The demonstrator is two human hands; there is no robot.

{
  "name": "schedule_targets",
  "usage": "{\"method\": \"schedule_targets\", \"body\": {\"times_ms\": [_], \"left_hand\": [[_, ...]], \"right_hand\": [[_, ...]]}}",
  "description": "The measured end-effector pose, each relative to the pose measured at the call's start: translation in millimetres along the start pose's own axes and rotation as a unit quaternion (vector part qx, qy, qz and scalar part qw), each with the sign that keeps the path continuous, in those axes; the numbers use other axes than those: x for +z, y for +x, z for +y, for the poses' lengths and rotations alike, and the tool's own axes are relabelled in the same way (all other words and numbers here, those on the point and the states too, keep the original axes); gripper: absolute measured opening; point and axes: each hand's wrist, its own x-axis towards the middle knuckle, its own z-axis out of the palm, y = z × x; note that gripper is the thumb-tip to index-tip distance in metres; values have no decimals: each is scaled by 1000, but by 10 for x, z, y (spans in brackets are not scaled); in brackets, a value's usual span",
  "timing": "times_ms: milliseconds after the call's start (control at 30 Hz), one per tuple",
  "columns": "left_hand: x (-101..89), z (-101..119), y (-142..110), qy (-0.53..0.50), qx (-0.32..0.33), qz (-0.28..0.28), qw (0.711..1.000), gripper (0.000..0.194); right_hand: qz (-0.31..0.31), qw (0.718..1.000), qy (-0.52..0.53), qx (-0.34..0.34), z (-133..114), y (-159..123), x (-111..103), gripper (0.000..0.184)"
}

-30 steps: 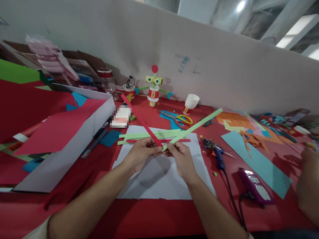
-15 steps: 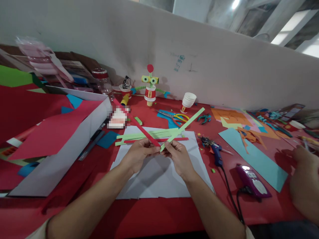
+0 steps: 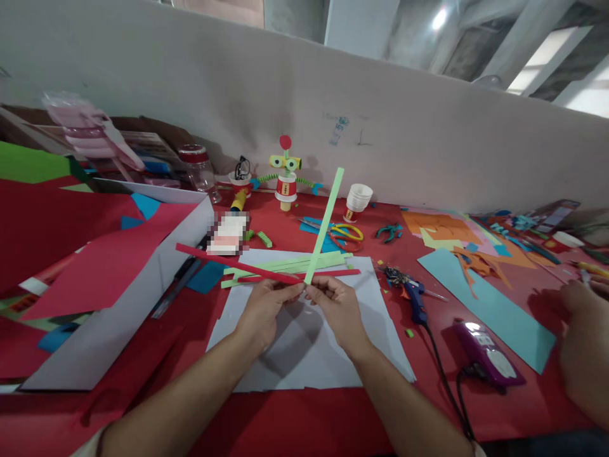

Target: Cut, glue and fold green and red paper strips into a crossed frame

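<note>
At a red-covered worktable (image 3: 280, 422), two strips of paper meet at their ends btwn a person's bare hands, held over a white sheet (image 3: 328, 371). The left hand (image 3: 266, 308) is closed to a narrow pinch on the near end of a red strip (image 3: 233, 262); the right hand (image 3: 339, 308) pinches the foot of a pale green strip (image 3: 326, 222) the same way, w/ some fingers of each hidden underneath. In the last sec., the pair has swung counterclockwise: the red strip drops from a steep slant to almost level, out to the left, & the green strip rises from a lean to nearly upright. The angle btwn them looks abt. the same, approx. square, so the two are prob. being handled as one corner; whether glue bonds the ends can't be told, as the grip covers most of the join. Spare green strips (image 3: 285, 261) & a second red strip (image 3: 345, 273) lie just beyond, across the sheet's far part. A glue gun (image 3: 417, 303) rests to the right; bkgd.: scissors (image 3: 349, 232), a paper-cup figure (image 3: 286, 188) nr. the wall (image 3: 200, 70).
</note>
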Motion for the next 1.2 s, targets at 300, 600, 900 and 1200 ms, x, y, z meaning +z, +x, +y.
{"method": "schedule_targets", "body": {"times_ms": [300, 600, 900, 1200], "left_hand": [[20, -4, -12, -20, -12, -6, 1000, 16], [27, 57, -28, -14, -18, -46, 999, 20], [2, 18, 14, -37, -54, -26, 997, 25], [-39, -3, 66, 11, -45, -40, 998, 31]], "right_hand": [[18, 994, 80, 70, -50, 15, -5, 14], [32, 996, 60, 49, -70, 24, -29, 14], [32, 997, 47, 61, -14, 40, -38, 13], [31, 997, 50, 44, -17, 18, -35, 17]]}}
